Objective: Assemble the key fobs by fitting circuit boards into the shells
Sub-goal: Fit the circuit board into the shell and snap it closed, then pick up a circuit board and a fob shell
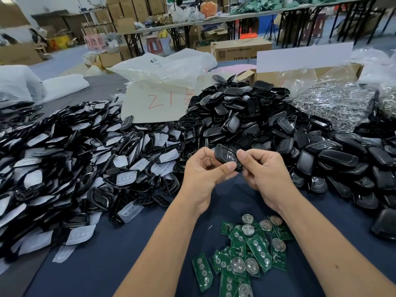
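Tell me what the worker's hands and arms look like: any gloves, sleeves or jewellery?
Both are bare. The left hand and the right hand wear no gloves, and no rings show on the fingers in view. No watch or bracelet sits on either wrist. The forearms are uncovered all the way down to the bottom edge of the picture, so no sleeve shows at all. The nails look short and plain.

The table (120,243) carries heaped black shells (257,116), frames with pads (75,159) and green circuit boards (246,251).
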Action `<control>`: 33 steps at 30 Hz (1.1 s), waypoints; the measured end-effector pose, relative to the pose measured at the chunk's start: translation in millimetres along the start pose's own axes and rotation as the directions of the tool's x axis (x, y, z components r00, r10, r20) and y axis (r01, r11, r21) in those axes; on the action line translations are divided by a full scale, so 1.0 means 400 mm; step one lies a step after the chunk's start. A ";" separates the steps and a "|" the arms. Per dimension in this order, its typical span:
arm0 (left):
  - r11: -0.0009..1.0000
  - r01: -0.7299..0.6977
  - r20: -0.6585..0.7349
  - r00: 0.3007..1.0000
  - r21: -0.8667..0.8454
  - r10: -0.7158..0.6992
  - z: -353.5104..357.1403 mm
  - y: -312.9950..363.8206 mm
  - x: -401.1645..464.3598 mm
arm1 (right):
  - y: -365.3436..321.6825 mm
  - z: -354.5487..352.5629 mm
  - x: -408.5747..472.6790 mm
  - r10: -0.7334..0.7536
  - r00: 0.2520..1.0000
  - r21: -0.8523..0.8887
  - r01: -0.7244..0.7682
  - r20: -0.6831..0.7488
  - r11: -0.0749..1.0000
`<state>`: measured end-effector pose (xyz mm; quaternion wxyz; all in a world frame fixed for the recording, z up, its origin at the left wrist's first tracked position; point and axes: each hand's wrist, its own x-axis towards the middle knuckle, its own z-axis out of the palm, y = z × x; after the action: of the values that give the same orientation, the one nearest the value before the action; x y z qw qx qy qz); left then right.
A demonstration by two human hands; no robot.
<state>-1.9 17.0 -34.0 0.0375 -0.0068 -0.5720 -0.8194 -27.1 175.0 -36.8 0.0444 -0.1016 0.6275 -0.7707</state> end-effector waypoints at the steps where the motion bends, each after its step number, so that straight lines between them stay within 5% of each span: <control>1: 1.000 -0.001 -0.002 1.000 0.001 0.001 0.001 -0.001 0.000 | 0.000 -0.001 0.001 -0.004 1.000 0.009 0.004 -0.002 1.000; 9: 0.996 -0.034 -0.052 0.998 0.086 0.038 0.017 -0.006 0.009 | 0.014 0.009 0.001 -0.062 0.991 -0.009 0.061 -0.119 0.998; 15: 0.958 -0.067 -0.087 0.992 0.278 0.094 0.026 -0.015 0.016 | -0.023 -0.023 0.025 0.040 0.906 0.410 0.151 -0.420 0.900; 18: 0.923 -0.081 -0.096 0.987 0.375 0.125 0.021 -0.017 0.029 | -0.034 -0.039 0.028 0.042 0.848 0.475 0.254 -0.529 0.843; 21: 0.820 -0.145 -0.085 0.970 0.553 0.228 0.021 -0.016 0.049 | -0.029 -0.033 0.023 0.017 0.823 0.380 0.243 -0.567 0.893; 23: 0.663 -0.207 -0.053 0.935 0.720 0.350 0.020 -0.008 0.069 | -0.025 -0.030 0.021 -0.031 0.823 0.282 0.230 -0.568 0.931; 28: 0.099 -0.205 0.132 0.863 0.974 0.487 0.006 0.023 0.158 | -0.016 -0.022 0.016 -0.147 0.908 -0.032 0.146 -0.393 0.989; 31: -0.026 -0.189 0.184 0.899 0.982 0.397 -0.009 0.040 0.220 | -0.016 -0.024 0.008 -0.180 0.982 -0.354 0.148 -0.057 0.923; 33: -0.078 -0.156 0.173 0.934 0.985 0.313 -0.026 0.049 0.247 | -0.023 -0.022 -0.002 -0.102 0.960 -0.544 0.233 0.261 0.806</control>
<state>-98.6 -4.8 -13.8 0.2037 -0.0318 -0.9684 -0.1404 -27.7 185.7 -29.7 0.0125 -0.2498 0.8083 -0.5330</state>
